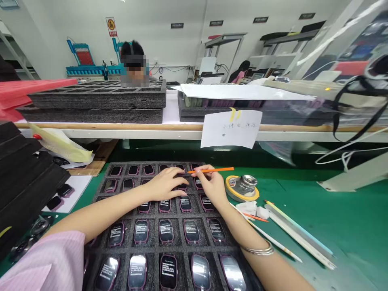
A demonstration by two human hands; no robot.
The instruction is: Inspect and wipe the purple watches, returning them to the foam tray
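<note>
A black foam tray (156, 247) lies before me, its compartments filled with rows of purple-framed smartwatches. Many of them, such as the near watch (168, 271), show white text on a dark screen; some in the far rows have blank screens. My left hand (168, 184) is over the far rows, fingers spread and palm down, with fingertips at a watch in the second row. My right hand (210, 184) pinches an orange stick (214, 170), shaped like a thin pen. Its narrow end points left, close to my left fingers, above the far right watches.
Right of the tray stand a yellow-rimmed round container (241, 188) with a metal top, a white pen (269, 236) and long strips (300, 232). Black foam (27, 173) is stacked at left, beside two watches (60, 196) on paper. A shelf (182, 132) crosses ahead; a person sits beyond.
</note>
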